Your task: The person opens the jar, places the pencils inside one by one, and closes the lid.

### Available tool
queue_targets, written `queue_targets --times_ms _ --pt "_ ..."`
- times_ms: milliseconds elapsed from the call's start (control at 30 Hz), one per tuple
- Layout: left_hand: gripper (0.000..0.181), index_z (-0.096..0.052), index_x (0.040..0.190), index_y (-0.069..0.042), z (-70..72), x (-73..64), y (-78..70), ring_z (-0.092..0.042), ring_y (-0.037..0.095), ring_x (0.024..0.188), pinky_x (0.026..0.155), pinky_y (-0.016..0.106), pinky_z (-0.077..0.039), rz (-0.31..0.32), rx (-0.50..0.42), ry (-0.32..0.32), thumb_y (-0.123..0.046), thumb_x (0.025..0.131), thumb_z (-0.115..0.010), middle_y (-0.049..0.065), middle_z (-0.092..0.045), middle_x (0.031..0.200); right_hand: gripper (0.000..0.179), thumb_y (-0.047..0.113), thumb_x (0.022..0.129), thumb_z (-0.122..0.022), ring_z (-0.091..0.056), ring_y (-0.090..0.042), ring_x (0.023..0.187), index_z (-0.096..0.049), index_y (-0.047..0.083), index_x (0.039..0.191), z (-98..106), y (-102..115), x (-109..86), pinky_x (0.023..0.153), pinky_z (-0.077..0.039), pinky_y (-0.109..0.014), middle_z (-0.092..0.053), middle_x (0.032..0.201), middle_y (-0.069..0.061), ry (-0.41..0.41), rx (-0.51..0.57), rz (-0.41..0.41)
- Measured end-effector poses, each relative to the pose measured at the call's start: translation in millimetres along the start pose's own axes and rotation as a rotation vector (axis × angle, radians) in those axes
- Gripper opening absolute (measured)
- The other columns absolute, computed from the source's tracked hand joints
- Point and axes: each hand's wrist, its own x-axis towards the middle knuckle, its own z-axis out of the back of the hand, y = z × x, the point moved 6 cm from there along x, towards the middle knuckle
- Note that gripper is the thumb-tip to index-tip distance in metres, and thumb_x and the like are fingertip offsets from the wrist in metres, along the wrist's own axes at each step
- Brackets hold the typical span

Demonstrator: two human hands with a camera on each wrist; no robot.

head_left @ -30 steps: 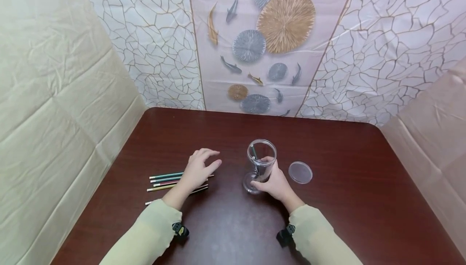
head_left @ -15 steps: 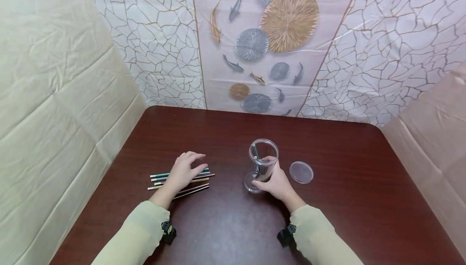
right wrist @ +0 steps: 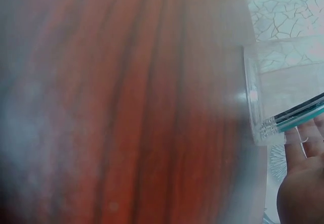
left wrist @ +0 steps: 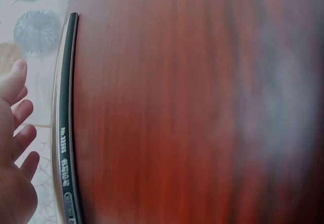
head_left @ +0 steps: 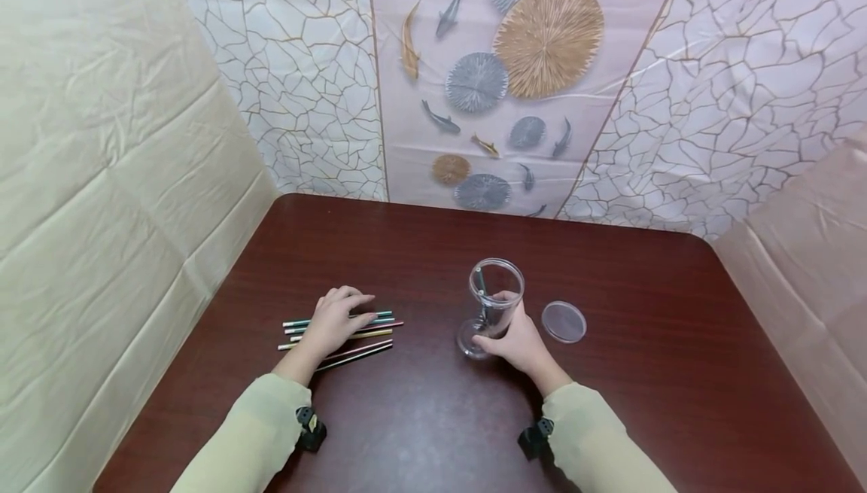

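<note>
My left hand [head_left: 332, 324] is over several pencils [head_left: 375, 334] lying side by side on the table, its fingers loosely bent. Close up in the left wrist view, a dark pencil [left wrist: 66, 97] with printed lettering lies beside that hand [left wrist: 17, 148], and nothing shows between the fingers. My right hand [head_left: 518, 342] grips a clear plastic jar [head_left: 473, 335] round its side. The jar is lidless and stands on the table. Inside lean a dark pencil [right wrist: 304, 107] and a teal pencil [right wrist: 304, 120], their lower ends at the jar's bottom.
A clear round lid [head_left: 564, 321] lies flat on the table right of the jar. The dark red-brown table [head_left: 420, 425] has cloth-like walls [head_left: 135, 237] at its left, right and back. Black wrist cameras [head_left: 311, 430] sit on both sleeves.
My left hand has drawn back leftward from beyond the pencils' tips to over the pencils. The right hand keeps its grip on the jar. The head view has shifted slightly.
</note>
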Motion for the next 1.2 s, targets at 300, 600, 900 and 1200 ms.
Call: queue_targets --times_ms 300,600,900,1200 --pt "0.040 -0.066 0.119 -0.013 -13.0 -3.5 11.0 -0.047 0.026 0.103 0.085 0.047 -0.033 0.057 0.032 0.048 -0.033 0.085 -0.069 0.004 -0.056 0.111 0.083 0.020 0.060 -0.086 -0.056 -0.021 0.099 -0.037 0.005 0.125 0.3 -1.0 -1.0 0.088 -0.042 -0.041 -0.055 0.110 -0.007 0.000 -0.003 -0.015" --pt "0.036 -0.069 0.114 -0.015 -18.5 -6.1 10.0 -0.045 0.025 0.101 0.085 0.047 -0.032 0.049 0.110 0.079 -0.033 0.083 -0.071 0.002 -0.054 0.110 0.082 0.019 0.061 -0.086 -0.057 -0.020 0.097 -0.036 0.005 0.126 0.3 -1.3 -0.6 0.088 -0.042 -0.041 -0.056 0.108 -0.006 0.014 0.012 -0.030" --pt "0.032 -0.071 0.109 -0.016 -19.5 -4.8 11.8 -0.047 0.023 0.096 0.083 0.045 -0.032 0.060 0.088 0.064 -0.033 0.082 -0.072 0.000 -0.055 0.105 0.085 0.020 0.062 -0.085 -0.058 -0.019 0.096 -0.035 0.001 0.128 0.1 -2.1 -0.4 0.088 -0.042 -0.041 -0.060 0.099 -0.005 0.021 0.011 -0.024" --pt "0.016 -0.063 0.084 -0.022 -20.0 -3.8 12.3 -0.046 0.013 0.080 0.076 0.038 -0.032 0.088 0.073 0.053 -0.033 0.080 -0.074 -0.010 -0.055 0.084 0.084 0.022 0.063 -0.085 -0.057 -0.021 0.096 -0.035 0.005 0.128 -0.1 -4.2 -1.3 0.087 -0.042 -0.041 -0.062 0.089 -0.004 0.025 0.006 -0.036"
